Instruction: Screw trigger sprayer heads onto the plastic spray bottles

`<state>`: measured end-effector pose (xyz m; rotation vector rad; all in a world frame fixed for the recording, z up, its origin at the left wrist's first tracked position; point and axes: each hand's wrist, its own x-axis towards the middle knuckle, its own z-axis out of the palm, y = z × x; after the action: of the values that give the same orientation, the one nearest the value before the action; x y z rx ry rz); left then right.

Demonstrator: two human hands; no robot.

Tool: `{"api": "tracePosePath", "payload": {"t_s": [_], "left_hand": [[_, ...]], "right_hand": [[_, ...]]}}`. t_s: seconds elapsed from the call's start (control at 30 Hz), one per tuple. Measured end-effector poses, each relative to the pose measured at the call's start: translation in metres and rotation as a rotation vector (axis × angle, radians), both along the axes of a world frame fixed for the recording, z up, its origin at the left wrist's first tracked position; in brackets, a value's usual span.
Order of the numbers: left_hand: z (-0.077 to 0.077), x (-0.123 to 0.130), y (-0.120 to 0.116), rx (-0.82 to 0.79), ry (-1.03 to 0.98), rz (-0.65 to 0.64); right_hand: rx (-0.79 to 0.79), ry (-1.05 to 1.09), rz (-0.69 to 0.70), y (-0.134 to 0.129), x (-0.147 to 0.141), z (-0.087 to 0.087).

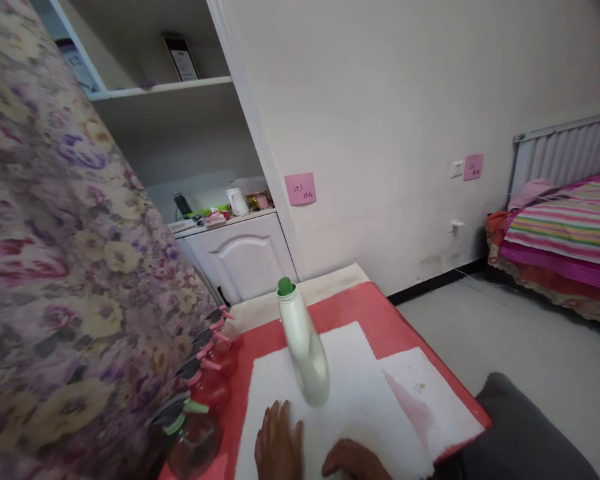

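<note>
A pale green plastic bottle (306,350) with a green neck piece stands on a white sheet (350,393) over the red tabletop. My left hand (280,443) lies palm down on the sheet, fingers stretched and slightly spread, just in front of the bottle and apart from it. To its right, my right hand (355,459) rests low at the picture's bottom edge with its fingers curled in. A pale bit shows under those fingers, but I cannot make out what it is. The bottle is touched by neither hand.
Several round clear spray bottles with pink or green heads, the nearest a green-headed spray bottle (194,440), line the table's left edge beside a floral curtain (80,267). A stained second sheet (430,393) lies at right. Beyond are a cabinet (245,257) and a bed (570,233).
</note>
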<state>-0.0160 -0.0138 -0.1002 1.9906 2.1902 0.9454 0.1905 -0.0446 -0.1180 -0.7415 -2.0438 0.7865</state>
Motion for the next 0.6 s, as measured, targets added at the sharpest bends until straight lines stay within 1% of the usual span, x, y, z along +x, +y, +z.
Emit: {"api": "tracePosePath", "payload": {"t_s": [0.03,0.1,0.17,0.23,0.3,0.37,0.47,0.6], "left_hand": [[-0.006,-0.003,-0.005,-0.038,0.117,0.013],[-0.014,-0.005,-0.012,-0.087,0.302,0.012],[-0.016,-0.003,-0.018,-0.103,0.423,0.013],[-0.016,0.0,-0.021,-0.091,0.492,0.02],[-0.014,0.003,-0.023,-0.068,0.529,0.027],[-0.012,0.005,-0.025,-0.052,0.554,0.035],[-0.01,0.007,-0.026,-0.054,0.564,0.06],[-0.011,0.01,-0.028,-0.07,0.545,0.093]], "right_hand": [[0.011,0.006,-0.036,0.001,0.001,0.001],[0.045,-0.043,-0.18,0.003,0.006,0.006],[0.063,-0.201,-0.358,0.004,0.013,0.009],[0.043,-0.404,-0.471,0.005,0.02,0.008],[0.03,-0.541,-0.52,0.008,0.025,0.002],[0.05,-0.603,-0.537,0.01,0.028,-0.008],[0.085,-0.631,-0.564,0.011,0.029,-0.02],[0.095,-0.65,-0.6,0.01,0.031,-0.026]]}}
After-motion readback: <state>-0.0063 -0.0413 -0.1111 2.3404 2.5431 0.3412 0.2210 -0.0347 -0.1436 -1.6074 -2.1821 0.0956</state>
